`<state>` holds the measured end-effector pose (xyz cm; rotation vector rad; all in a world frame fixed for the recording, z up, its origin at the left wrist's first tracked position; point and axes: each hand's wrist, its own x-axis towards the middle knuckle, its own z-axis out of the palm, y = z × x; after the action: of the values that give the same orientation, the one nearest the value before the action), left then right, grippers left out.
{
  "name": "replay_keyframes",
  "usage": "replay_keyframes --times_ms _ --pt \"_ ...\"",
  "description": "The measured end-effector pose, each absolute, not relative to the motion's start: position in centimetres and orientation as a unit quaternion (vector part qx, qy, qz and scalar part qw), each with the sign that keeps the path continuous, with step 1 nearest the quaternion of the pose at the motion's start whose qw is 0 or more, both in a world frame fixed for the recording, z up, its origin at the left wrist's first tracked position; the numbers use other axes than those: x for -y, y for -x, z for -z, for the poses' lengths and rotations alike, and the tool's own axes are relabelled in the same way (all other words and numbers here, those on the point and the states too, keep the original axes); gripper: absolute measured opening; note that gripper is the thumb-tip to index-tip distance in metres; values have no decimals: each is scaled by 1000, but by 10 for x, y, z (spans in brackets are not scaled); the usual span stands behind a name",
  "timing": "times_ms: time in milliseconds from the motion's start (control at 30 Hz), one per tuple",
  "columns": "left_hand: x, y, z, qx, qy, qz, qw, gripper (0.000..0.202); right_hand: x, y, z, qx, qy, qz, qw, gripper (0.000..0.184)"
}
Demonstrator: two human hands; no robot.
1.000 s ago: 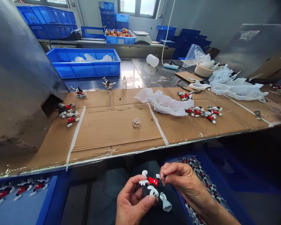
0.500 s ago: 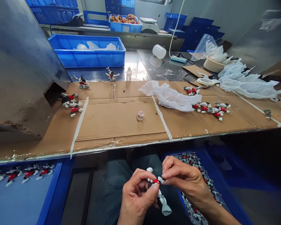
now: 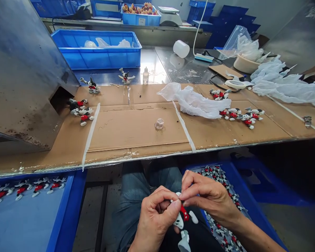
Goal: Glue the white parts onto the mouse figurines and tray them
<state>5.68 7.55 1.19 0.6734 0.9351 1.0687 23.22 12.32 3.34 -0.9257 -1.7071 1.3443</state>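
Head view: over the lap, below the front edge of the cardboard-covered bench (image 3: 136, 133), the left hand (image 3: 153, 218) curls closed around a small mouse figurine (image 3: 183, 217). The right hand (image 3: 208, 197) pinches a part at its top, fingertips meeting. Best to brace the figurine firmly and press straight in.

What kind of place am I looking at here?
Probably a small toy assembly workshop. Both hands work on a cartoon figurine, matching figurines lie on the cardboard-covered bench, and blue crates hold more parts.
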Motion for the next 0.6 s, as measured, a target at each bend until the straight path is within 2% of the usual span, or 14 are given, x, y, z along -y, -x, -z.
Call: replay_keyframes --times_ms 300,433,600 --pt "-73 -55 -8 -420 -360 -514 656 13 -120 -227 -34 579 395 -621 351 10" --pt "-73 -55 -5 -428 -386 -533 619 12 -118 -226 -37 542 450 -628 332 15" --pt "-73 -53 -2 -435 -427 -519 600 11 -117 -225 -40 531 442 -652 312 14"
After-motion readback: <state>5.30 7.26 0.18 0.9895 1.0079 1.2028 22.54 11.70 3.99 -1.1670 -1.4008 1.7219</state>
